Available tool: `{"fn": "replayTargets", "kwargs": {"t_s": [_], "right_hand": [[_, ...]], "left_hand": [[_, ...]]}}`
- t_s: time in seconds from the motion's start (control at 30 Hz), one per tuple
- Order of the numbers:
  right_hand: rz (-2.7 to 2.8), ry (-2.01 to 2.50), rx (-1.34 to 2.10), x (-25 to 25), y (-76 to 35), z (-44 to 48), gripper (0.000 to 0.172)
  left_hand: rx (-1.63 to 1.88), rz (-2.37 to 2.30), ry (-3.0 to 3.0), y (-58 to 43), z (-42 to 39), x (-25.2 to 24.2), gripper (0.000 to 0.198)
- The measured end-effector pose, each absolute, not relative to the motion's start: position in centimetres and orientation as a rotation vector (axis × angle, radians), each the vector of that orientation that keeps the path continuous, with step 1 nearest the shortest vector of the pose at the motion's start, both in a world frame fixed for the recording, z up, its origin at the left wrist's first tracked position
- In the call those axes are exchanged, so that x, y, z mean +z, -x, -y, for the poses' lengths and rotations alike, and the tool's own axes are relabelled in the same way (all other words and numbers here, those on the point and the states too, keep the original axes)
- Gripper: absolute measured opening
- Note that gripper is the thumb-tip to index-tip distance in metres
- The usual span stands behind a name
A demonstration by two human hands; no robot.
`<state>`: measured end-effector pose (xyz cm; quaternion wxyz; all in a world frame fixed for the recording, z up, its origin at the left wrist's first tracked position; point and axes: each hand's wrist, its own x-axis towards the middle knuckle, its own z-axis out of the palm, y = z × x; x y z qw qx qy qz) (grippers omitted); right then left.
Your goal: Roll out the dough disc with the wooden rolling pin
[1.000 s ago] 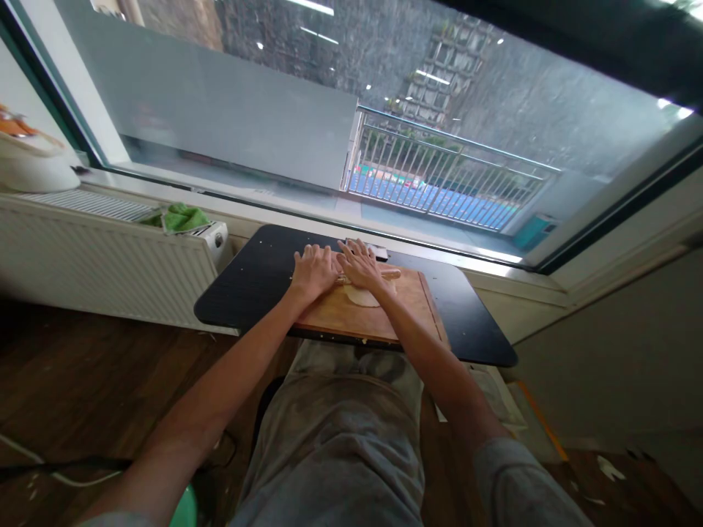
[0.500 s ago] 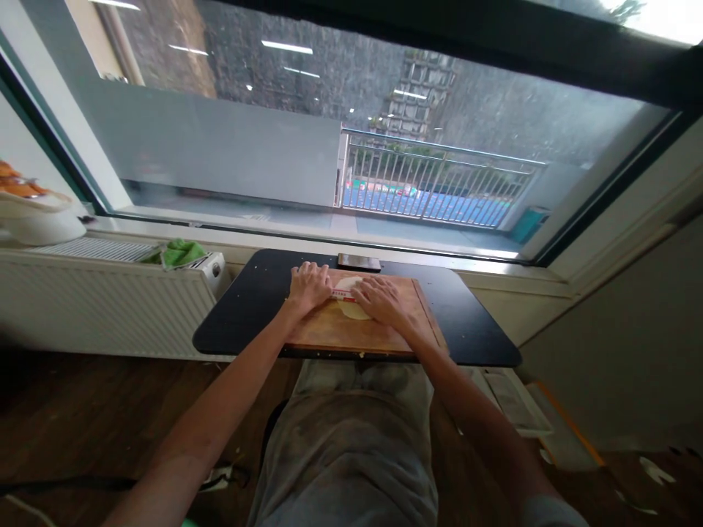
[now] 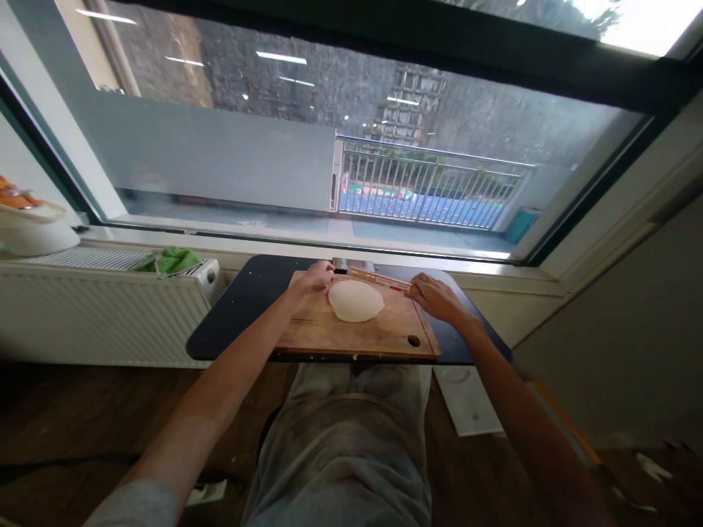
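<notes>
Spanning the far edge of a wooden board [image 3: 356, 335], a slim rolling pin [image 3: 378, 279] is held at both ends, slightly askew, its right end nearer the person than its left. Left hand [image 3: 314, 282]: fingers curled shut on the pin's left end, at the board's far left corner. Right hand [image 3: 438, 298]: fingers closed around the pin's right end, near the board's far right corner, with the wrist passing over the right edge of the board. A pale, smooth, flattened round of dough [image 3: 356, 301] lies on the far half of the board, between the two hands and just on the near side of the pin; whether pin and dough touch cannot be told. The board has a round hole [image 3: 414, 341] in its near right corner and rests on a black desk [image 3: 236, 315] with rounded corners, reaching the desk's near edge. Both bare forearms extend from the lower frame over the person's grey-clad lap. A white radiator [image 3: 99, 311] stands off the desk's left edge, carrying a green cloth [image 3: 174, 259] on top. A wide window [image 3: 220, 161] runs behind the desk's far edge.
</notes>
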<state>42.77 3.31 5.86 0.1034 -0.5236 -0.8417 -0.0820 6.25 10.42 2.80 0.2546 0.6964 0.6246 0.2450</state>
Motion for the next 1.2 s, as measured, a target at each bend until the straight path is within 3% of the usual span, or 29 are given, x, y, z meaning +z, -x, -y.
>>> {"fn": "replayTargets", "kwargs": {"t_s": [0.1, 0.3, 0.6, 0.87, 1.03, 1.2], "right_hand": [[2.356, 1.639, -0.157, 5.6, -44.0, -2.7, 0.036], [2.283, 1.607, 0.016, 4.3, -41.7, -1.9, 0.03], [2.26, 1.621, 0.069, 2.2, -38.7, -2.6, 0.031], [2.276, 1.638, 0.151, 1.9, -36.9, -4.0, 0.033], [2.213, 1.61, 0.204, 2.2, -36.9, -3.6, 0.041], [2.222, 1.482, 0.264, 3.0, -37.9, -3.2, 0.032]], "left_hand": [[0.648, -1.76, -1.918, -8.0, -10.8, 1.9, 0.019], [0.547, -1.729, -2.03, -9.0, -11.1, 1.7, 0.034], [0.345, -1.555, -2.015, -7.0, -8.4, 2.8, 0.024], [0.597, -1.369, -1.806, -8.0, -7.3, 3.2, 0.053], [0.749, -1.391, -1.861, -9.2, -7.2, 2.0, 0.038], [0.652, -1.798, -2.007, -6.1, -7.5, 2.2, 0.022]]}}
